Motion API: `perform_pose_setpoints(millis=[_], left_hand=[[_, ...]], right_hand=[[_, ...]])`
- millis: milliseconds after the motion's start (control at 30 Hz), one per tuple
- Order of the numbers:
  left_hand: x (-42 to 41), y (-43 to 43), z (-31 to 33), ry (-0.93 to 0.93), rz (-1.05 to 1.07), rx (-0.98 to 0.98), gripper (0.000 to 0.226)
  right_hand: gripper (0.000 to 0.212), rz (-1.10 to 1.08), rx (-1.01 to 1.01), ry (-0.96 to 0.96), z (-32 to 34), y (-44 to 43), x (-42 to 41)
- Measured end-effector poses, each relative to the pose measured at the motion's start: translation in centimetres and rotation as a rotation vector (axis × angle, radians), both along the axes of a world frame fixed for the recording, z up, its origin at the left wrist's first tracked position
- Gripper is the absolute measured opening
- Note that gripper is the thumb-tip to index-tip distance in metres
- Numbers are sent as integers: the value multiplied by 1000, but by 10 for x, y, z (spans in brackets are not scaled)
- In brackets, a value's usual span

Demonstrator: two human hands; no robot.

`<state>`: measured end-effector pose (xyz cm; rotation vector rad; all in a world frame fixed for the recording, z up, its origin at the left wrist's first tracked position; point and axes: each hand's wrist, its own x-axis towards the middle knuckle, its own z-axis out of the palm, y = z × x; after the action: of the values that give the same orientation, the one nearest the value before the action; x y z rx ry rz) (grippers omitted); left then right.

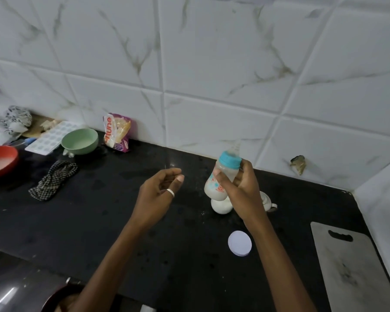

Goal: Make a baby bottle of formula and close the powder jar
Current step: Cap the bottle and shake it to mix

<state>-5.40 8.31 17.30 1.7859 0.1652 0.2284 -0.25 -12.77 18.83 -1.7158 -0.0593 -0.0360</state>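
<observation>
My right hand (241,188) grips a baby bottle (220,181) above the black counter (122,210). The bottle has a blue collar and a clear teat, holds milky white liquid and leans slightly. My left hand (160,190) hovers to its left, fingers loosely curled and apart, holding nothing; a ring is on one finger. Under the bottle stands the powder jar (221,207), white, mostly hidden by the bottle and my right hand. Its round white lid (239,243) lies flat on the counter nearer to me, apart from the jar.
A grey cutting board (347,271) lies at the right. At the back left are a green bowl (79,141), a red bowl (0,161), a snack packet (117,132), a blister tray (50,138) and a checked cloth (54,180). The tiled wall (212,75) stands behind.
</observation>
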Motion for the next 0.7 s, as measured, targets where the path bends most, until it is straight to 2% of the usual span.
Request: perform_pose_setpoints(millis=[133, 267, 433, 700], left_hand=[[14, 24, -10, 18, -55, -30, 29], [29, 57, -19, 39, -82, -79, 30], [37, 86, -39, 78, -161, -122, 30], [36, 97, -72, 48, -451, -23, 64]], right_hand=[[48, -24, -27, 31, -8, 28, 4], [57, -39, -89, 70, -17, 61, 6], [58, -59, -148, 137, -34, 100, 10], [55, -72, -202, 245, -58, 142, -3]])
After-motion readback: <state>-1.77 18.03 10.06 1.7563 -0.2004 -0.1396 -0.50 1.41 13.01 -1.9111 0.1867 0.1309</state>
